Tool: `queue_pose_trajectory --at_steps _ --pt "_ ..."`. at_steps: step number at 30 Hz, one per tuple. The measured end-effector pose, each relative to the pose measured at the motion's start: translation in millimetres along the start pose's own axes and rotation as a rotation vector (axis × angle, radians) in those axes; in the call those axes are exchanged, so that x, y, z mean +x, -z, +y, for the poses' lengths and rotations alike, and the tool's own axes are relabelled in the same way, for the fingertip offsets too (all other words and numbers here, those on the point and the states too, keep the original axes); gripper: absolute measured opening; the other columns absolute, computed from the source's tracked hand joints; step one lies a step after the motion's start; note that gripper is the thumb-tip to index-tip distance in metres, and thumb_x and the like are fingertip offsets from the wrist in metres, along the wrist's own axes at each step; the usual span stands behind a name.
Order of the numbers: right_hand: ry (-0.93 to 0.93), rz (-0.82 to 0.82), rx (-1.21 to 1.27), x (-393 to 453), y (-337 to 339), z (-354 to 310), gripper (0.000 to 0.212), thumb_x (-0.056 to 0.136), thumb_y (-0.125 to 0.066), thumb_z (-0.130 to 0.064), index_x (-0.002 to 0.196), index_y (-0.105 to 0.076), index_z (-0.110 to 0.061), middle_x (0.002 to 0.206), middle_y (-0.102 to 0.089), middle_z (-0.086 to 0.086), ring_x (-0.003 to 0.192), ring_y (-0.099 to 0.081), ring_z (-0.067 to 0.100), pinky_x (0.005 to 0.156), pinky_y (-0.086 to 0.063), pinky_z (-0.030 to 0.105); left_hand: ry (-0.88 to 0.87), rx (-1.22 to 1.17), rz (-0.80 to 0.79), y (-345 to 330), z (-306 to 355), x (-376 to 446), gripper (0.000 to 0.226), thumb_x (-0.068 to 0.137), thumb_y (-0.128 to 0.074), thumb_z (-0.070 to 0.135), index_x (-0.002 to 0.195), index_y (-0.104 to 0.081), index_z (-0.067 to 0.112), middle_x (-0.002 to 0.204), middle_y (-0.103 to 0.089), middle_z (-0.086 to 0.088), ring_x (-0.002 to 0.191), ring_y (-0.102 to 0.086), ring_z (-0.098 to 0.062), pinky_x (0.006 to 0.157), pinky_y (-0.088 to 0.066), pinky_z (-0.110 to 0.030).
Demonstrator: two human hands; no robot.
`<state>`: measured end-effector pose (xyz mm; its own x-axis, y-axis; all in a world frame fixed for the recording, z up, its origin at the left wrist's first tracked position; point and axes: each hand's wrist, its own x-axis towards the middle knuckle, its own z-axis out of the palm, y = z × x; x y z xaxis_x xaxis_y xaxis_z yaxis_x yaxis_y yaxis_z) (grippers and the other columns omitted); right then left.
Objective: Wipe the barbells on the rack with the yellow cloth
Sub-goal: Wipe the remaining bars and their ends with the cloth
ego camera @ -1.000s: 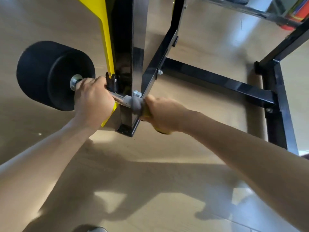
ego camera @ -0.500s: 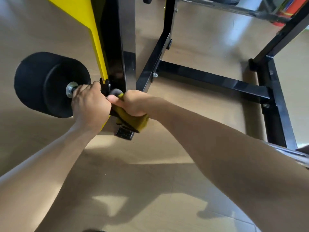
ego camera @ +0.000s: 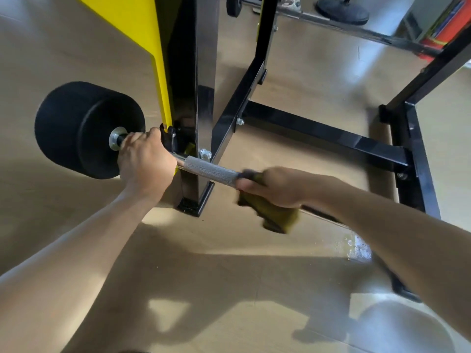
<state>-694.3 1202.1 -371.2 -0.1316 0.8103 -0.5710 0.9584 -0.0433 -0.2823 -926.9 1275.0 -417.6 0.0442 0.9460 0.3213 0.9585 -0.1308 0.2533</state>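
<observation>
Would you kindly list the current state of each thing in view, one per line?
Barbell: lying across the rack, knurled section bare between the hands.
Yellow cloth: wrapped round the bar, loose end hanging below.
Right hand: grips the cloth on the bar, blurred.
Left hand: grips the bar beside the black weight.
Rack: upright on the floor.

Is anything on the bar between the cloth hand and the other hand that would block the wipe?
Nothing visible does. The right hand grips the yellow cloth around the barbell, and bare knurled bar runs from it to the rack upright, where the left hand grips the bar.
</observation>
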Motion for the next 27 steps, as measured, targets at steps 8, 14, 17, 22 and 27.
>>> queue_pose_trajectory --at_steps 8,14,17,22,27 --pt "0.246 0.443 -0.238 49 -19 -69 0.043 0.102 -0.041 -0.046 0.132 -0.043 -0.015 0.105 -0.060 0.007 0.092 -0.064 0.026 0.081 -0.055 0.040 -0.065 -0.107 0.074 -5 -11 -1 0.015 0.081 -0.043 0.003 0.084 -0.058 0.002 0.078 -0.059 -0.018 0.084 -0.056 -0.038 0.074 -0.046 -0.043" --pt "0.419 0.502 -0.440 3 -37 -8 0.075 0.097 -0.055 -0.022 0.156 -0.008 -0.016 0.127 -0.051 0.010 0.094 -0.058 0.019 0.073 -0.056 0.035 -0.038 -0.122 0.059 2 -10 -7 0.014 0.084 -0.050 -0.001 0.090 -0.062 -0.002 0.084 -0.063 -0.022 0.088 -0.059 -0.041 0.088 -0.050 -0.050" --pt "0.070 0.255 -0.203 -31 -27 14 0.040 0.098 -0.055 -0.035 0.133 -0.039 -0.023 0.106 -0.063 0.000 0.076 -0.058 0.011 0.061 -0.048 0.025 -0.006 -0.113 0.034 3 -6 -3 0.012 0.083 -0.053 0.001 0.090 -0.062 -0.002 0.086 -0.065 -0.023 0.091 -0.059 -0.042 0.088 -0.050 -0.051" --pt "0.111 0.365 -0.194 18 -21 -40 0.043 0.102 -0.033 -0.053 0.117 -0.051 -0.017 0.096 -0.064 0.002 0.080 -0.062 0.018 0.072 -0.052 0.032 0.020 -0.109 0.065 4 2 -7 0.016 0.081 -0.050 -0.002 0.089 -0.062 -0.006 0.084 -0.064 -0.026 0.088 -0.060 -0.044 0.090 -0.050 -0.053" --pt "0.234 0.798 -0.505 44 -49 -73 0.048 0.104 -0.032 -0.033 0.147 -0.032 -0.012 0.126 -0.055 0.007 0.102 -0.060 0.023 0.065 -0.041 0.032 -0.001 -0.067 0.069 5 1 -9 0.022 0.079 -0.042 0.000 0.084 -0.062 -0.007 0.077 -0.062 -0.026 0.081 -0.059 -0.044 0.090 -0.049 -0.054"
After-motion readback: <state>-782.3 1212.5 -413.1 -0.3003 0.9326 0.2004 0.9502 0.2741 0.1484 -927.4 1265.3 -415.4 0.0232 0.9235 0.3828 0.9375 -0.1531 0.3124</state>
